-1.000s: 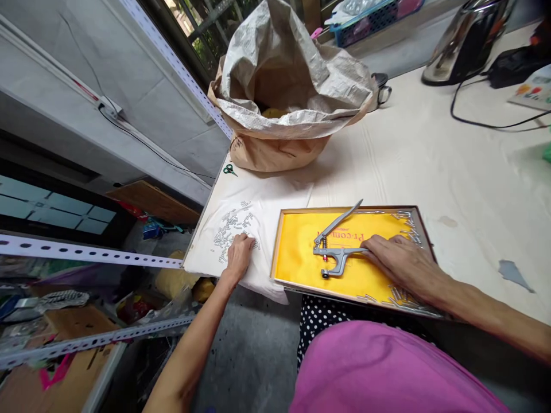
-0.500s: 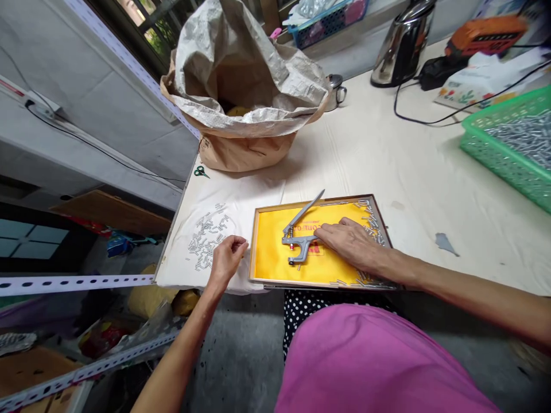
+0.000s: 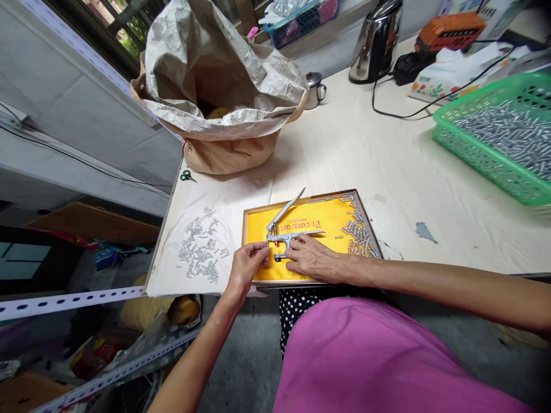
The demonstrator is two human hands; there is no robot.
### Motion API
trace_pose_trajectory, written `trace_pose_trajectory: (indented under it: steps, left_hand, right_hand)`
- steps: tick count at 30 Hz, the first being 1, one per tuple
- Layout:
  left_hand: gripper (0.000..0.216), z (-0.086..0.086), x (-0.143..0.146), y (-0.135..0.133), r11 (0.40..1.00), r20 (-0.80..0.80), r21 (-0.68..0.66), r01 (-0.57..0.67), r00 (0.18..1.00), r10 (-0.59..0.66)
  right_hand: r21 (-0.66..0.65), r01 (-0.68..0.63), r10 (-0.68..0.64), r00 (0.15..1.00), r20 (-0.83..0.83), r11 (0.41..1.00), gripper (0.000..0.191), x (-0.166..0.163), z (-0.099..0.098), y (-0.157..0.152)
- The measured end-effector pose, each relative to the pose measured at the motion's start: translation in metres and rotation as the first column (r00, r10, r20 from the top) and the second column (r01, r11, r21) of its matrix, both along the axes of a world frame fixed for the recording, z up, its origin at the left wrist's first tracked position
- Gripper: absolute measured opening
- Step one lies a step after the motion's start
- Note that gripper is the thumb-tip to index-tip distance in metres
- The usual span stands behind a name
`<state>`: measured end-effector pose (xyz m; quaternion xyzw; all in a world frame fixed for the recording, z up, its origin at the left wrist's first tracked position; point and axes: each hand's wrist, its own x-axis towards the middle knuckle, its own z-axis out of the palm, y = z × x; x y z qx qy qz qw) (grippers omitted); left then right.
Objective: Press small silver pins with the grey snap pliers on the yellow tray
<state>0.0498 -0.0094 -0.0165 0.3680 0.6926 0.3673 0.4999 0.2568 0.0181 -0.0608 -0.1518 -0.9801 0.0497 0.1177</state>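
Observation:
Grey snap-fastener pliers [image 3: 275, 236] lie on the yellow sheet in a shallow tray [image 3: 248, 221], handles spread apart. My right hand [image 3: 316, 259] rests over the tray with its fingers curled against the pliers' lower frame. My left hand [image 3: 248, 265] is at the jaw end, thumb and fingertips pinched together; whatever they hold is too small to make out. Small metal pins [image 3: 360, 232] are heaped along the tray's right side, with a single one lying on the yellow sheet. More loose pins [image 3: 200, 249] are scattered on white cloth left of the tray.
A large paper-and-plastic sack [image 3: 232, 152] stands open behind the tray. Green-handled scissors [image 3: 187, 175] lie at the table's left edge. To the right is a green basket [image 3: 477, 163] of metal pins. A kettle [image 3: 372, 43] and lidded metal cup [image 3: 315, 92] stand farther back.
My left hand has moved right, from beside the tray to the pliers' jaws. My right hand has shifted from the pliers' handle toward their lower frame. The camera view has swung slightly right.

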Motion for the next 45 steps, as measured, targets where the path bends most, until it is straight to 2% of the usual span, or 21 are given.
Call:
trace_pose_trajectory:
  steps: [2, 5, 9, 12, 17, 22, 28, 33, 40, 45]
  left_hand:
    - [0.046, -0.004, 0.005, 0.002, 1.000, 0.017, -0.009, -0.005, 1.000, 0.005]
    - [0.043, -0.007, 0.008, 0.005, 1.000, 0.017, -0.012, -0.013, 1.000, 0.013]
    - [0.045, -0.009, 0.008, 0.007, 1.000, 0.009, -0.026, 0.001, 1.000, -0.001]
    - [0.046, -0.011, 0.009, 0.008, 1.000, -0.007, -0.026, 0.001, 1.000, -0.001]
    - [0.046, -0.013, 0.011, 0.006, 1.000, -0.042, -0.024, -0.005, 0.999, 0.004]
    - [0.046, -0.015, 0.013, 0.001, 0.999, -0.028, -0.035, -0.026, 0.999, 0.026]
    - [0.045, -0.020, 0.016, -0.008, 0.998, -0.034, -0.041, -0.038, 0.999, 0.036]
    - [0.044, -0.023, 0.016, -0.014, 0.998, -0.067, -0.063, -0.027, 0.998, 0.023]
    - [0.037, -0.016, 0.020, -0.012, 0.991, -0.091, -0.131, -0.013, 0.996, 0.001]
    - [0.031, -0.014, 0.018, -0.006, 0.976, -0.142, -0.197, 0.092, 0.982, -0.121]
  right_hand:
    - [-0.010, 0.000, 0.000, 1.000, 0.029, 1.000, 0.018, 0.003, 0.003, -0.001]
    - [-0.050, 0.061, -0.057, 0.995, 0.085, 0.997, 0.011, 0.025, 0.011, -0.003]
    - [-0.108, 0.274, -0.259, 0.957, 0.134, 0.956, 0.010, 0.059, 0.020, 0.003]
    - [-0.141, 0.383, -0.375, 0.924, 0.077, 0.913, 0.016, 0.058, 0.021, 0.015]
    - [-0.232, 0.333, -0.334, 0.942, 0.039, 0.914, 0.017, 0.028, 0.011, 0.029]
    - [-0.323, 0.367, -0.336, 0.930, 0.150, 0.872, 0.019, 0.022, 0.008, 0.032]
    - [-0.210, 0.329, -0.294, 0.939, 0.181, 0.921, 0.020, 0.028, 0.009, 0.016]
    - [-0.205, 0.366, -0.299, 0.907, 0.296, 0.908, 0.023, 0.029, 0.020, 0.007]
    - [-0.203, 0.376, -0.314, 0.907, 0.280, 0.904, 0.023, 0.028, 0.020, 0.006]
    - [-0.222, 0.374, -0.319, 0.915, 0.248, 0.900, 0.022, 0.029, 0.020, 0.003]
